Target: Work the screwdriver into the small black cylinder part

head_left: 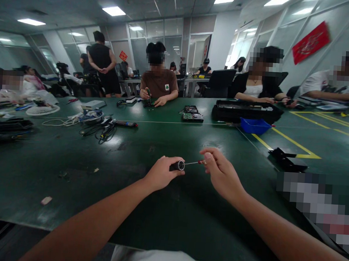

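Green desk (106, 189), inward of its near edge: left hand (160, 173) grasps 1 cylinder (176, 166), apparently steadying it against the screwdriver (201, 162) pinched in the fingers of the right hand (222, 176).

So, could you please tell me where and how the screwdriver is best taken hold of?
The screwdriver is probably best gripped by its reddish handle, from the right, where the right hand holds it: its thin shaft points left to the dark cylinder in the left hand, leaving that end crowded.
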The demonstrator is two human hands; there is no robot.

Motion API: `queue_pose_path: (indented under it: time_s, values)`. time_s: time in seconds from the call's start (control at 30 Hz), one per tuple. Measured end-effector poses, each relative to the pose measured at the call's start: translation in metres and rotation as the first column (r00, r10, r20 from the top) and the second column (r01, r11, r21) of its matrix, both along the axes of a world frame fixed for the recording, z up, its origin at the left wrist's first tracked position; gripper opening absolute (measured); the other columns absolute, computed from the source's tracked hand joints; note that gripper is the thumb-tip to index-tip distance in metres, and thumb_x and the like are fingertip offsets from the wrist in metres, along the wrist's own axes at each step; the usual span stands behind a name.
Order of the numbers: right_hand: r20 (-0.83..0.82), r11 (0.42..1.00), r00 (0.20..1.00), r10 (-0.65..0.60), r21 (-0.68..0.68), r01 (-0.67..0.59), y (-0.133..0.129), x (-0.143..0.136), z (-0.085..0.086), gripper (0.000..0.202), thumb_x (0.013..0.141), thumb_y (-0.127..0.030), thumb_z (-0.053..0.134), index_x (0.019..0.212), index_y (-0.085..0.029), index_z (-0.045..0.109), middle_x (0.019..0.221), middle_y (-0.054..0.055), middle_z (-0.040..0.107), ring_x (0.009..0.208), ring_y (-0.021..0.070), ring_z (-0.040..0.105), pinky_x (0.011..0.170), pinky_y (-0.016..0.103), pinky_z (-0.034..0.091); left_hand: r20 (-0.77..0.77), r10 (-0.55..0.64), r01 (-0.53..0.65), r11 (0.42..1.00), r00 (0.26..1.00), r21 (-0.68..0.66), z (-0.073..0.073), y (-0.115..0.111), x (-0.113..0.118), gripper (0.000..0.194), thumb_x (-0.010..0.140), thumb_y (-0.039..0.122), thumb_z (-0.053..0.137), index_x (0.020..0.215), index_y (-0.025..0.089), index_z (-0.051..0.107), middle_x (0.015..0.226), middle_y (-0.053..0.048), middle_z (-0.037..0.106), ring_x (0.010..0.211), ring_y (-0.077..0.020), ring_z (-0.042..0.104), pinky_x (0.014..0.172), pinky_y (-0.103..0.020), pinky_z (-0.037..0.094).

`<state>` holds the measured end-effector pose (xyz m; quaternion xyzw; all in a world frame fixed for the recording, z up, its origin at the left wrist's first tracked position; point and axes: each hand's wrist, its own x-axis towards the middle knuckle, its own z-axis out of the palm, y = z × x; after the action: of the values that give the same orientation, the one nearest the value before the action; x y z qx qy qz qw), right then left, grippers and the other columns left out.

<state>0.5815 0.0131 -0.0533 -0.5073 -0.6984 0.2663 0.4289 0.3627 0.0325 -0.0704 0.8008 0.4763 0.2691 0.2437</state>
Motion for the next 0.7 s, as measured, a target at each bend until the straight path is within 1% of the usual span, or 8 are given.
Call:
queue_pose_path:
  time_s: [0.07, 0.1, 0.2, 0.27, 0.43, 0.53, 0.6, 0.7]
  values:
    - [0.018, 1.000, 1.000, -0.019, -0.017, 0.019, 0.0009, 0.0010, 0.0005, 0.037, 0.102, -0.051, 0.036, 0.110, -0.025, 0.060, 0.077, 0.002, 0.060, 0.062, 0.0184, 0.056, 0.059, 0.034, 0.044, -0.021, -0.020, 0.020, 1.000, 1.000, 0.002, -0.0005, -0.0008, 0.0007, 0.024, 0.087, 0.033, 0.070, 0.110, 0.028, 0.070, 0.107, 0.001, 0.072, 0.094, -0.0236, 0.062, 0.097, -0.041, 0.042]
    - [0.025, 1.000, 0.999, -0.019, -0.018, 0.019, 0.0009, 0.0013, 0.0007, 0.036, 0.102, -0.050, 0.037, 0.113, -0.025, 0.060, 0.076, 0.002, 0.060, 0.062, 0.0185, 0.056, 0.059, 0.034, 0.044, -0.021, -0.023, 0.023, 1.000, 1.000, 0.004, -0.0008, -0.0008, 0.0007, 0.024, 0.087, 0.033, 0.070, 0.111, 0.029, 0.070, 0.107, 0.001, 0.072, 0.094, -0.0236, 0.062, 0.098, -0.041, 0.041]
    - [0.003, 1.000, 1.000, 0.016, 0.013, -0.016, -0.0003, 0.0014, 0.0009, 0.032, 0.102, -0.043, 0.039, 0.125, -0.025, 0.052, 0.081, 0.002, 0.061, 0.071, 0.0202, 0.059, 0.064, 0.034, 0.046, 0.005, -0.001, 0.001, 1.000, 1.000, 0.006, -0.0015, 0.0004, -0.0003, 0.025, 0.086, 0.033, 0.071, 0.111, 0.029, 0.070, 0.109, 0.001, 0.072, 0.096, -0.0236, 0.062, 0.101, -0.042, 0.040]
    - [-0.015, 0.999, 0.999, 0.040, 0.030, -0.039, -0.0016, 0.0008, 0.0011, 0.032, 0.101, -0.040, 0.041, 0.128, -0.024, 0.049, 0.084, 0.002, 0.061, 0.076, 0.0206, 0.060, 0.068, 0.035, 0.047, 0.022, 0.013, -0.013, 1.000, 1.000, 0.006, -0.0014, 0.0011, -0.0009, 0.025, 0.086, 0.033, 0.072, 0.111, 0.028, 0.069, 0.108, 0.001, 0.073, 0.097, -0.0240, 0.063, 0.104, -0.044, 0.038]
    - [0.020, 0.999, 1.000, 0.007, -0.047, -0.006, -0.0028, -0.0001, 0.0028, 0.035, 0.101, -0.048, 0.039, 0.123, -0.025, 0.054, 0.075, 0.001, 0.062, 0.067, 0.0205, 0.060, 0.061, 0.034, 0.045, 0.005, -0.013, 0.013, 1.000, 1.000, 0.002, 0.0001, -0.0001, -0.0008, 0.023, 0.086, 0.031, 0.072, 0.109, 0.029, 0.070, 0.105, 0.002, 0.073, 0.096, -0.0242, 0.063, 0.105, -0.045, 0.037]
    - [0.022, 1.000, 1.000, 0.021, -0.003, -0.021, -0.0023, 0.0005, 0.0020, 0.032, 0.101, -0.043, 0.043, 0.125, -0.025, 0.051, 0.080, 0.002, 0.064, 0.071, 0.0204, 0.061, 0.065, 0.035, 0.046, 0.013, 0.001, -0.001, 1.000, 1.000, -0.001, 0.0000, 0.0000, -0.0011, 0.024, 0.086, 0.032, 0.072, 0.110, 0.029, 0.070, 0.105, 0.002, 0.073, 0.097, -0.0240, 0.063, 0.108, -0.046, 0.036]
    - [-0.016, 0.999, 0.999, 0.032, 0.041, -0.031, -0.0017, 0.0007, 0.0005, 0.031, 0.099, -0.040, 0.048, 0.125, -0.024, 0.051, 0.085, 0.003, 0.065, 0.077, 0.0205, 0.063, 0.070, 0.036, 0.048, 0.030, 0.022, -0.022, 1.000, 0.999, -0.001, -0.0008, 0.0009, -0.0012, 0.026, 0.086, 0.032, 0.072, 0.111, 0.028, 0.069, 0.107, 0.001, 0.073, 0.099, -0.0243, 0.064, 0.111, -0.049, 0.033]
    - [-0.093, 0.998, 0.995, 0.045, 0.042, -0.041, 0.0000, -0.0005, -0.0017, 0.026, 0.094, -0.042, 0.057, 0.111, -0.023, 0.059, 0.091, 0.005, 0.068, 0.081, 0.0212, 0.065, 0.071, 0.036, 0.049, 0.035, 0.022, -0.022, 1.000, 0.999, -0.015, -0.0024, 0.0016, -0.0006, 0.026, 0.085, 0.032, 0.073, 0.110, 0.027, 0.069, 0.109, 0.001, 0.073, 0.104, -0.0252, 0.064, 0.114, -0.052, 0.029]
